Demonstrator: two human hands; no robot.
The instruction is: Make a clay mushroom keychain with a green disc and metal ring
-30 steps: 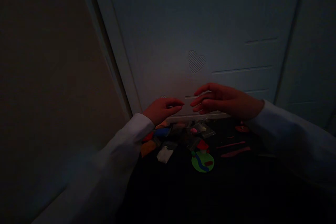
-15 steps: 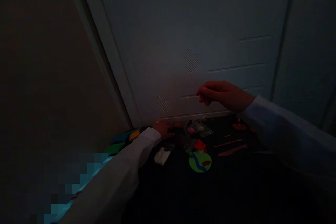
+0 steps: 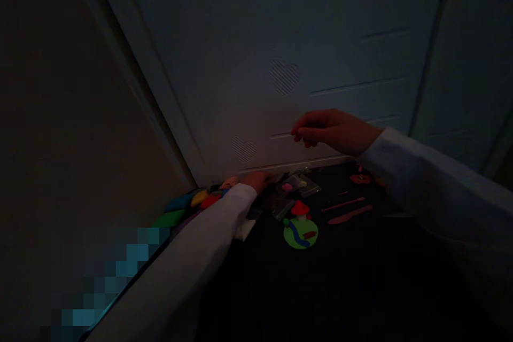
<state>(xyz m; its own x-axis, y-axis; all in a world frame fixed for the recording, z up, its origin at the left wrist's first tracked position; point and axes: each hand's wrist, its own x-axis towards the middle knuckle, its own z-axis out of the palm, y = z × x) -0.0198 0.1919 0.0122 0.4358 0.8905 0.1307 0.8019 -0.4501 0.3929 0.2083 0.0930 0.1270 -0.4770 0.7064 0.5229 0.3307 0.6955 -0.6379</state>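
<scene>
1. Lower left of centre: green pack (image 3: 169,218), blue pack (image 3: 179,202), yellow pack (image 3: 199,197) and red pack (image 3: 210,201) lay bunched along the back edge.
2. Lower centre: white pack (image 3: 245,228) showed, partly covered by the left sleeve (image 3: 208,240).
3. Just below centre: left hand (image 3: 258,180) reached in among the packs; fingers dark and blurred, couldn't tell grip.
4. Lower centre-right: green disc (image 3: 309,224) lay flat, blue strip (image 3: 295,232) across it, red-capped mushroom (image 3: 300,208) at its far edge.
5. Above that: clear bag (image 3: 310,187) with pink lump (image 3: 287,188) lay near the left hand.
6. Right of centre: right hand (image 3: 334,131) hung above the table, fingers bent, thumb close to them; couldn't tell if anything was pinched.
7. Lower right: thin pink stick (image 3: 342,204) and pink knife (image 3: 350,215) lay side by side, apart.
</scene>
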